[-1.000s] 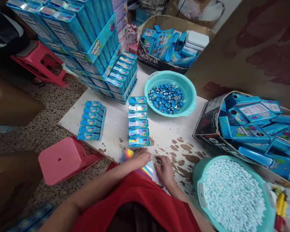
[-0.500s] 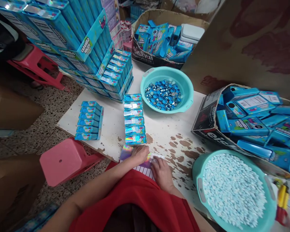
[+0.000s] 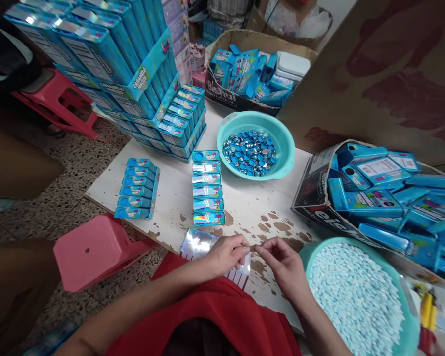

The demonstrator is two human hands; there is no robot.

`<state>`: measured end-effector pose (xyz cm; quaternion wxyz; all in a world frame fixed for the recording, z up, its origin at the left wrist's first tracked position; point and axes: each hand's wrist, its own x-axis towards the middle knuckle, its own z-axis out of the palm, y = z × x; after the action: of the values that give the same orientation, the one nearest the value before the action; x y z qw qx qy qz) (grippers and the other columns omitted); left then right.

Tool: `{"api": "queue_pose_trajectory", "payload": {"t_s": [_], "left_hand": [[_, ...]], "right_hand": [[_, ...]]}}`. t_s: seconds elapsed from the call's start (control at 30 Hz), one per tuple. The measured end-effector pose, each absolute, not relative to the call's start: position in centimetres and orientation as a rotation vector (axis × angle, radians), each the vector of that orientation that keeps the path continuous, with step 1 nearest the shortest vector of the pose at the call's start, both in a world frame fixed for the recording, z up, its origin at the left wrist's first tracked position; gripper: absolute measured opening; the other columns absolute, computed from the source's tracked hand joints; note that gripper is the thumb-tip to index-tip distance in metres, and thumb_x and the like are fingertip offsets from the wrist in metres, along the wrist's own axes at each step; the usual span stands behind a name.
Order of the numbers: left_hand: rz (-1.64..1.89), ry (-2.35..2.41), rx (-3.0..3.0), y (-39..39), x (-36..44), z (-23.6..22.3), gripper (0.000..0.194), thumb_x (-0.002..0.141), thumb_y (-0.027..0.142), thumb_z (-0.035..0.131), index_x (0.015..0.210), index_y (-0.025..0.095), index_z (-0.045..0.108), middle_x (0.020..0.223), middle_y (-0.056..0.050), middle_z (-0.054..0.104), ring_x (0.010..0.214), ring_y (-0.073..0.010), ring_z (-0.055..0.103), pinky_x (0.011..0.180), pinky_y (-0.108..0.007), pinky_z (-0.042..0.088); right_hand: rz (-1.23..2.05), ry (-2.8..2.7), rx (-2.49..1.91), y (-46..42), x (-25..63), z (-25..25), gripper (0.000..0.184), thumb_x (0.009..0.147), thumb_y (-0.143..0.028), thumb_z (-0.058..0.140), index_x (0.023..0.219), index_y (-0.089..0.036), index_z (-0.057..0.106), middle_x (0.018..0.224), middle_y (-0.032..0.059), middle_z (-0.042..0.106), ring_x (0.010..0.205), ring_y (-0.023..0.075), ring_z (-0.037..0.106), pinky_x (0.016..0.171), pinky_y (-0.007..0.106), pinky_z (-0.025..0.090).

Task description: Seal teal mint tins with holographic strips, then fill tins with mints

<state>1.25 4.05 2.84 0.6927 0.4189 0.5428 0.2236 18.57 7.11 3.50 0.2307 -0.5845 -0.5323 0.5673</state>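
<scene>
My left hand point(image 3: 227, 254) and my right hand point(image 3: 282, 263) meet fingertip to fingertip just above the near table edge, both pinched on a small strip peeled from the holographic sticker sheet point(image 3: 198, 244) that lies under my left hand. Just beyond the sheet, a column of several blue candy tins point(image 3: 206, 188) lies flat on the white table point(image 3: 174, 198). A second, shorter column of blue tins in a tray point(image 3: 136, 188) lies to its left.
A teal bowl of blue and silver caps point(image 3: 255, 146) sits mid-table. A teal basin of pale blue candies point(image 3: 356, 296) is at the near right. Cardboard boxes of blue tins stand at right point(image 3: 374, 198) and back point(image 3: 252, 71). Stacked trays point(image 3: 133, 74) rise at left; a pink stool point(image 3: 96, 247) stands below.
My hands have lifted off the sticker sheet and come together in a pinch, the right hand shifting rightward. The sheet now shows more of its silver face.
</scene>
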Motion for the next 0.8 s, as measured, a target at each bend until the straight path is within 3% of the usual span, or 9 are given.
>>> {"api": "queue_pose_trajectory", "payload": {"t_s": [0.1, 0.23, 0.3, 0.47, 0.67, 0.73, 0.8], "left_hand": [[0.504, 1.475, 1.201, 4.7, -0.6, 6.2, 0.029, 0.088, 0.031, 0.039, 0.070, 0.019, 0.058, 0.062, 0.001, 0.056, 0.059, -0.0121, 0.051, 0.059, -0.024, 0.038], [0.568, 1.718, 1.262, 7.9, -6.4, 9.6, 0.020, 0.086, 0.033, 0.044, 0.095, 0.023, 0.058, 0.059, 0.004, 0.054, 0.058, -0.0134, 0.051, 0.057, -0.024, 0.036], [0.639, 1.696, 1.224, 10.2, -10.1, 9.9, 0.020, 0.083, 0.031, 0.045, 0.099, 0.022, 0.052, 0.056, 0.006, 0.051, 0.053, -0.0124, 0.048, 0.054, -0.023, 0.035], [0.800, 1.620, 1.248, 15.6, -17.0, 7.0, 0.012, 0.077, 0.021, 0.043, 0.089, 0.021, 0.045, 0.056, 0.007, 0.049, 0.052, -0.0102, 0.044, 0.051, -0.021, 0.033], [0.856, 1.554, 1.121, 17.9, -18.2, 3.6, 0.012, 0.074, 0.014, 0.041, 0.083, 0.020, 0.042, 0.052, 0.008, 0.045, 0.048, -0.0084, 0.041, 0.049, -0.019, 0.031], [0.876, 1.559, 1.045, 17.9, -18.0, 2.8, 0.010, 0.076, 0.016, 0.043, 0.084, 0.021, 0.042, 0.051, 0.009, 0.044, 0.044, -0.0080, 0.039, 0.047, -0.019, 0.029], [0.852, 1.662, 1.017, 17.5, -17.7, 2.1, 0.012, 0.077, 0.019, 0.048, 0.089, 0.021, 0.045, 0.050, 0.008, 0.045, 0.044, -0.0090, 0.041, 0.048, -0.020, 0.032]], "right_hand": [[1.496, -1.458, -1.589, 8.1, 15.9, 4.6, 0.030, 0.068, -0.047, 0.072, 0.067, -0.020, 0.060, 0.070, 0.0027, 0.060, 0.065, 0.0172, 0.055, 0.060, 0.030, 0.045], [1.302, -1.573, -1.412, 12.0, 9.3, 6.0, 0.025, 0.066, -0.044, 0.072, 0.063, -0.021, 0.063, 0.097, 0.0075, 0.059, 0.095, 0.0241, 0.056, 0.076, 0.036, 0.047], [1.267, -1.613, -1.330, 15.0, 5.6, 6.1, 0.022, 0.067, -0.041, 0.070, 0.063, -0.021, 0.064, 0.098, 0.0072, 0.059, 0.097, 0.0246, 0.056, 0.081, 0.038, 0.045], [1.124, -1.731, -1.380, 21.2, -0.8, 4.5, 0.013, 0.065, -0.032, 0.066, 0.061, -0.020, 0.066, 0.084, 0.0062, 0.059, 0.093, 0.0254, 0.053, 0.090, 0.043, 0.038], [0.989, -1.796, -1.427, 23.2, -2.8, 2.0, 0.011, 0.064, -0.027, 0.061, 0.056, -0.020, 0.060, 0.080, 0.0055, 0.054, 0.094, 0.0249, 0.050, 0.090, 0.040, 0.039], [0.993, -1.725, -1.458, 23.4, -2.8, 1.5, 0.007, 0.062, -0.026, 0.062, 0.062, -0.019, 0.060, 0.084, 0.0053, 0.054, 0.091, 0.0235, 0.051, 0.089, 0.040, 0.040], [1.078, -1.582, -1.541, 23.7, -2.6, 1.1, 0.021, 0.058, -0.026, 0.064, 0.077, -0.018, 0.061, 0.091, 0.0058, 0.055, 0.086, 0.0219, 0.052, 0.085, 0.039, 0.044]]}}
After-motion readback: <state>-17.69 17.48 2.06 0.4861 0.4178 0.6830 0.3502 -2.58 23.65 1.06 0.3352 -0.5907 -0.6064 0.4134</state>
